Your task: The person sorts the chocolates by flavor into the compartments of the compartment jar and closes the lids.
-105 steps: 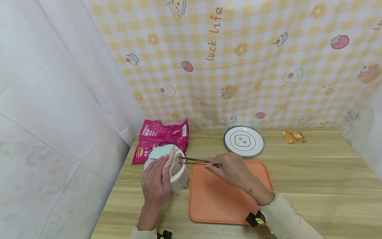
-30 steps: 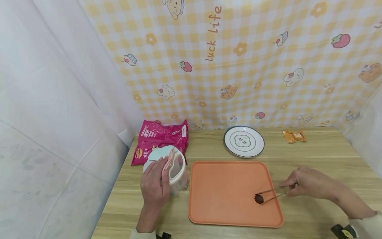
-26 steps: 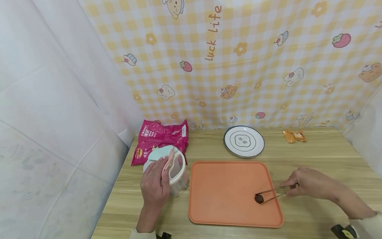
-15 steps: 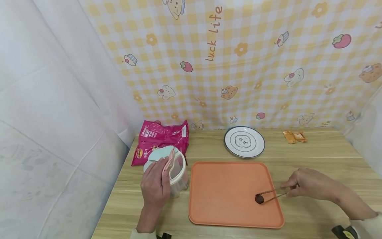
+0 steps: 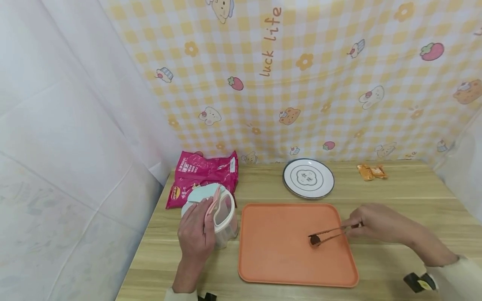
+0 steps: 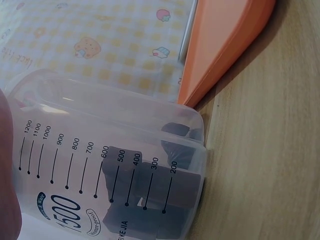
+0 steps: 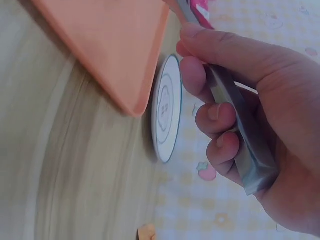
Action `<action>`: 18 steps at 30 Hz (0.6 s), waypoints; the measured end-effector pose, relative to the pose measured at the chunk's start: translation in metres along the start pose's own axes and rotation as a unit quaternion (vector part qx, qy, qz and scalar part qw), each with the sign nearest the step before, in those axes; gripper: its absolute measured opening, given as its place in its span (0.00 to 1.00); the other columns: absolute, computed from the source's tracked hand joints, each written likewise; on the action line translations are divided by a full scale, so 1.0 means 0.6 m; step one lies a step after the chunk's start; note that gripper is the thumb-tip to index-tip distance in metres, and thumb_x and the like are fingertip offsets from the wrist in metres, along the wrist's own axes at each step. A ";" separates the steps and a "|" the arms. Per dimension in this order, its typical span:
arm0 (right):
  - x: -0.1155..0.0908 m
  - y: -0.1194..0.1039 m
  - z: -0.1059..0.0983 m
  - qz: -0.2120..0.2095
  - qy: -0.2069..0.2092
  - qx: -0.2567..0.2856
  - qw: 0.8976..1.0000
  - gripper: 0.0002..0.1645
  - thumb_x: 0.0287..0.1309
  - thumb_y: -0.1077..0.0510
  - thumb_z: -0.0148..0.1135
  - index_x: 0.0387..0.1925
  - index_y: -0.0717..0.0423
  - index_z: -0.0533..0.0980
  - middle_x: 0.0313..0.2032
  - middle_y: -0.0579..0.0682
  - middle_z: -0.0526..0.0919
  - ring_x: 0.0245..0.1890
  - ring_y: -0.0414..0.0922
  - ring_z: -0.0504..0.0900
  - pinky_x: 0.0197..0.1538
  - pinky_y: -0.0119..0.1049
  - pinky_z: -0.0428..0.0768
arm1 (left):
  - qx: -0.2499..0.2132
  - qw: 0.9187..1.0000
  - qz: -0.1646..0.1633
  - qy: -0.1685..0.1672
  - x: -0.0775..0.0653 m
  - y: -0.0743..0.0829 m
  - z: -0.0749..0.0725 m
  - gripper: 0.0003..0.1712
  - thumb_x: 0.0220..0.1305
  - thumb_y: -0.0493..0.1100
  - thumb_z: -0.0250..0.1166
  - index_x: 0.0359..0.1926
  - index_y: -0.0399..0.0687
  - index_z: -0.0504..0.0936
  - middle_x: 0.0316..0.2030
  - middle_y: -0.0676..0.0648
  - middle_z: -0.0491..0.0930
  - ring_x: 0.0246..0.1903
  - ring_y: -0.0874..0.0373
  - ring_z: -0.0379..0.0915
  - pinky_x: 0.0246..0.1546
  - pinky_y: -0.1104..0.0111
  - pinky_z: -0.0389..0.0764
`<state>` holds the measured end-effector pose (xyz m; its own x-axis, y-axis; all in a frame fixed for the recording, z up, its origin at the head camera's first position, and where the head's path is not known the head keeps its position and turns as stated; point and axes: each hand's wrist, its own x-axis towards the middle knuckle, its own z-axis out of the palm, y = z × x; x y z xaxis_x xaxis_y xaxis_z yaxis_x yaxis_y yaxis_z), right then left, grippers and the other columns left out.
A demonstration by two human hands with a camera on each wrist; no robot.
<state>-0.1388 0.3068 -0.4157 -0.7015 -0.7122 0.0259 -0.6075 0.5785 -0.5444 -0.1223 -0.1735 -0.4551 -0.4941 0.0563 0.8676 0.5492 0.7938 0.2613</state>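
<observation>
My left hand (image 5: 196,230) rests on top of a clear storage canister (image 5: 225,233), holding its pink lid flap (image 5: 213,204) raised so that one opening shows. Through the canister's marked wall in the left wrist view, several dark pieces (image 6: 175,185) are visible. With my right hand (image 5: 380,223) I grip a pair of metal tongs (image 5: 331,235), seen closely in the right wrist view along the curled fingers (image 7: 220,112). Between the tong tips is a small dark brown round piece (image 5: 314,239), over the right part of the orange tray (image 5: 278,251); whether it touches the tray I cannot tell.
Behind the tray stands a white plate (image 5: 308,179) with a dark rim. A magenta snack bag (image 5: 207,171) lies behind the canister. Two small orange packets (image 5: 371,172) are at the back right, before a checked cloth (image 5: 301,83).
From the canister's opening, my right hand carried the tongs to the tray's right side; the dark piece then came into view. Lately tongs and piece shifted slightly left and back. My left hand stayed put.
</observation>
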 end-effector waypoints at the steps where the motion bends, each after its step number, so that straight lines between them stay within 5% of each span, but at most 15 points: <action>1: 0.004 -0.002 -0.001 0.000 -0.001 -0.004 1.000 0.03 0.60 0.54 0.74 0.37 0.43 0.90 0.37 0.37 0.89 0.23 0.25 0.69 0.21 0.26 0.68 | -0.001 1.000 0.001 0.001 0.000 0.000 0.001 0.24 0.72 0.48 0.56 0.58 0.36 0.84 0.53 0.41 0.86 0.51 0.42 0.84 0.69 0.64 0.68; 6: 0.018 -0.009 -0.002 -0.011 0.004 -0.013 1.000 0.07 0.62 0.53 0.72 0.40 0.46 0.90 0.37 0.35 0.88 0.25 0.26 0.74 0.23 0.27 0.72 | 0.000 1.000 0.006 0.004 0.001 0.000 0.003 0.25 0.75 0.50 0.53 0.57 0.36 0.84 0.52 0.40 0.86 0.51 0.42 0.84 0.68 0.63 0.68; 18: 0.093 -0.062 -0.002 -0.081 0.099 -0.057 0.990 0.09 0.62 0.54 0.73 0.44 0.48 0.90 0.35 0.37 0.89 0.23 0.25 0.73 0.23 0.25 0.72 | 0.001 1.000 0.001 0.004 0.002 0.000 -0.001 0.24 0.73 0.48 0.55 0.57 0.36 0.84 0.52 0.41 0.86 0.51 0.42 0.84 0.68 0.62 0.69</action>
<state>-0.1559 0.2457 -0.3928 -0.6444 -0.7134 0.2753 -0.7479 0.5131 -0.4211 -0.1227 -0.1739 -0.4540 -0.4881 0.0539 0.8711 0.5493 0.7946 0.2586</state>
